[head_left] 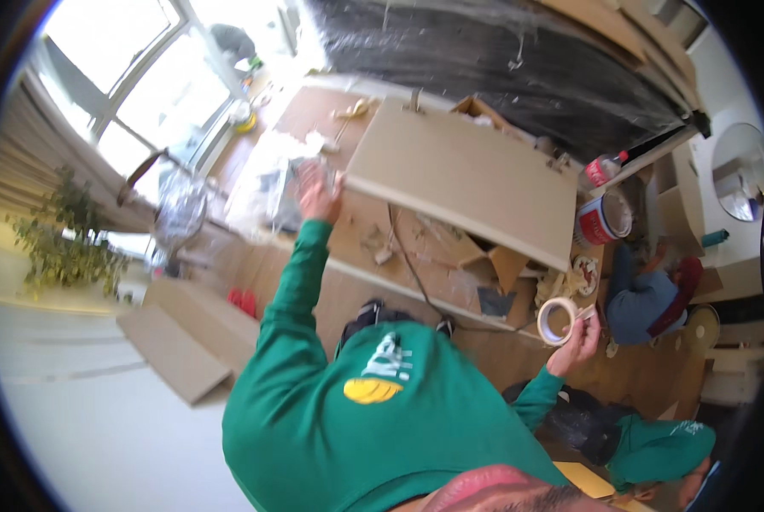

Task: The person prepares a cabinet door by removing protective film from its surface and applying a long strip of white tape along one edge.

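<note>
From the head camera, your right hand [579,342] has its fingers clamped on the rim of a roll of tape [543,328], held up off the near right end of the worktop [312,118]. The roll should be light and fairly firm, hard to damage, with a tacky face where any end is loose; take it across the ring, fingers on the outer rim or through the open core. It is a pale, cream-coloured ring, its flat side turned towards you.

Your left hand [318,194] looks spread, its fingers apart but blurred, close by the left corner of a flat beige panel [463,181]; you cannot tell here whether it touches. The panel is broad, smooth and straight-edged, with metal hinges [414,104] at its far edge. It is likely stiff and rather heavy, its corners liable to chip, so two opposite edges would serve best. Beside your left hand lies crumpled clear plastic [281,189], thin and probably slippery. Past the panel's right end stand a red-and-white bucket [594,224] and a red-capped bottle [602,171].
</note>
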A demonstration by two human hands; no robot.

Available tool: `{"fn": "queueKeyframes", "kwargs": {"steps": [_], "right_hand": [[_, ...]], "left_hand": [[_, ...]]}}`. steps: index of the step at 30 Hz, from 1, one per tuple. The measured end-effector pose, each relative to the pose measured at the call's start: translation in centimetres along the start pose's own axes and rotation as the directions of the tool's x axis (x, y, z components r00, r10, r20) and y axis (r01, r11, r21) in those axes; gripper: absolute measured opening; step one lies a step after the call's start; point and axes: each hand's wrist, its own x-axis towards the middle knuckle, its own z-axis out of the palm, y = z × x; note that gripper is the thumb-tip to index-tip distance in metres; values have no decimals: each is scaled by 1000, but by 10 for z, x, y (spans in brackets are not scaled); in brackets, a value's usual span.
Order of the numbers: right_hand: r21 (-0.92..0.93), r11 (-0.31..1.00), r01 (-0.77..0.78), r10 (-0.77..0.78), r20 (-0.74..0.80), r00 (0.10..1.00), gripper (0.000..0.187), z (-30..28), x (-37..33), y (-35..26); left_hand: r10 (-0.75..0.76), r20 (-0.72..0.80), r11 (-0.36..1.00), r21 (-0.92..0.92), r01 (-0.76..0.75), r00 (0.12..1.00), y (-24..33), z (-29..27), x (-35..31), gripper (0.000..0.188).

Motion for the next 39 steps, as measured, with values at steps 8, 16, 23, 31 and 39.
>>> {"fn": "queueKeyframes", "kwargs": {"steps": [8, 16, 23, 31, 39], "right_hand": [[-17, 991, -132, 133, 222, 966, 66, 55, -79, -42], [76, 970, -230, 186, 375, 908, 91, 84, -150, -81], [-165, 983, 86, -44, 243, 969, 71, 82, -187, -76], [-220, 972, 77, -24, 235, 972, 69, 10, -211, -63], [-185, 983, -20, 34, 76, 997, 57, -89, -228, -27]], "left_hand": [[-130, -189, 826, -564, 1, 973, -47, -40, -67, 46], [629, 540, 240, -819, 521, 559, 114, -76, -172, 39], [827, 454, 396, -889, 230, 331, 181, -98, -208, 35], [766, 578, 385, -762, 520, 281, 216, -83, -279, 19], [745, 587, 337, -742, 580, 318, 268, -83, -362, 22]]}}
